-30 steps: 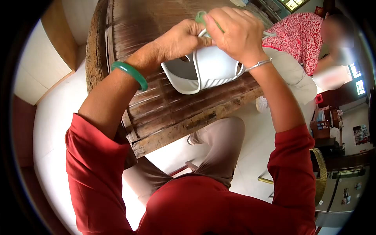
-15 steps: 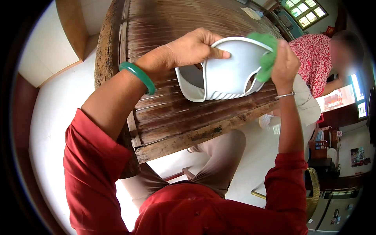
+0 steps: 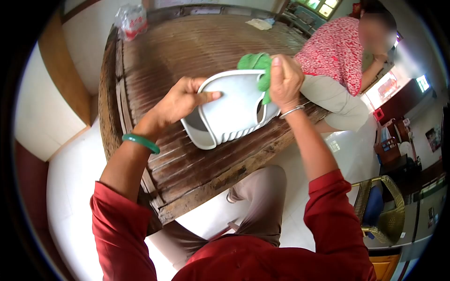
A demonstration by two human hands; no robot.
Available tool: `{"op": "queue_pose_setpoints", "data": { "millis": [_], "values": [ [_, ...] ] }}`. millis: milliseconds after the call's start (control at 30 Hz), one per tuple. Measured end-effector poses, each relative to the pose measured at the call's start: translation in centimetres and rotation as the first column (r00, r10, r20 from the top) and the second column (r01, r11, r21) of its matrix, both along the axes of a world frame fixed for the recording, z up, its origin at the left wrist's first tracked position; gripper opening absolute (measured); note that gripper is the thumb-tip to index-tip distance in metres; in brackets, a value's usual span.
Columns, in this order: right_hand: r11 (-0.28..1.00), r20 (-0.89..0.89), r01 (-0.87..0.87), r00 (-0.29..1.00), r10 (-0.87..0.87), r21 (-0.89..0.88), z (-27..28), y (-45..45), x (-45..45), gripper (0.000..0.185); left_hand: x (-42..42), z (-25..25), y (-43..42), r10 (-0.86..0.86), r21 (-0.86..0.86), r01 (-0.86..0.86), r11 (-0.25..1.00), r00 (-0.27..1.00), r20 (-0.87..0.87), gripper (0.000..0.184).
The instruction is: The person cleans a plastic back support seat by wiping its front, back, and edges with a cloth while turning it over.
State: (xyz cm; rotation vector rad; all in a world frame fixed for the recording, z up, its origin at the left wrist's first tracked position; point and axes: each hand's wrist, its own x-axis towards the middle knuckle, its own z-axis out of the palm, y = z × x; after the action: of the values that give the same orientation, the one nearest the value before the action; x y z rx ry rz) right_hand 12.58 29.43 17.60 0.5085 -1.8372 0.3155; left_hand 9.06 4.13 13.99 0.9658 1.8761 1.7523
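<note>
A white plastic basket-like piece [image 3: 232, 105] with a raised rim, a ribbed edge and cut-out openings is held tilted above the slatted table. My left hand [image 3: 183, 100] is closed on its left rim, the thumb lying on the smooth white face. Bunched in my right hand [image 3: 285, 82] is a green cloth [image 3: 255, 62], pressed over the piece's right rim. The fingers behind the cloth are partly hidden. What the white piece exactly is, I cannot tell.
The wooden slatted table [image 3: 187, 44] has a thick rough edge. A plastic bag [image 3: 131, 22] with red print is at its far left corner, a pale cloth [image 3: 259, 24] at the back. Another person [image 3: 330, 51] sits at the right. A gold-coloured chair [image 3: 389, 210] stands lower right.
The white piece and both hands now appear lower and farther left. The view has shifted, bringing the plastic bag and more of the chair into sight. Both hands keep their hold.
</note>
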Motion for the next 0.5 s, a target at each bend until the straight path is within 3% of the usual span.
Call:
{"op": "queue_pose_setpoints", "data": {
  "millis": [100,167,300,500],
  "values": [
    [0.999,-0.058,0.05,0.997,-0.05,-0.011,-0.3,-0.9,0.2,0.03,0.2,0.4,-0.4,0.043,-0.052,-0.044,0.998,0.999,-0.016,0.021],
    [0.999,-0.086,0.018,0.996,-0.021,-0.034,-0.2,-1.4,0.2,0.029,-0.2,-0.1,-0.5,0.004,0.016,-0.004,1.0,1.0,-0.014,0.018],
    [0.998,-0.011,0.051,0.999,-0.051,-0.043,0.2,-1.7,0.9,0.027,-0.2,-0.5,-0.2,-0.01,0.074,0.008,0.997,1.0,0.024,0.018],
    [0.997,-0.035,0.053,0.998,-0.055,-0.051,0.2,-1.8,2.0,0.021,0.1,-0.6,-0.2,-0.012,0.034,0.012,0.999,1.0,0.002,0.016]
  ]
}}
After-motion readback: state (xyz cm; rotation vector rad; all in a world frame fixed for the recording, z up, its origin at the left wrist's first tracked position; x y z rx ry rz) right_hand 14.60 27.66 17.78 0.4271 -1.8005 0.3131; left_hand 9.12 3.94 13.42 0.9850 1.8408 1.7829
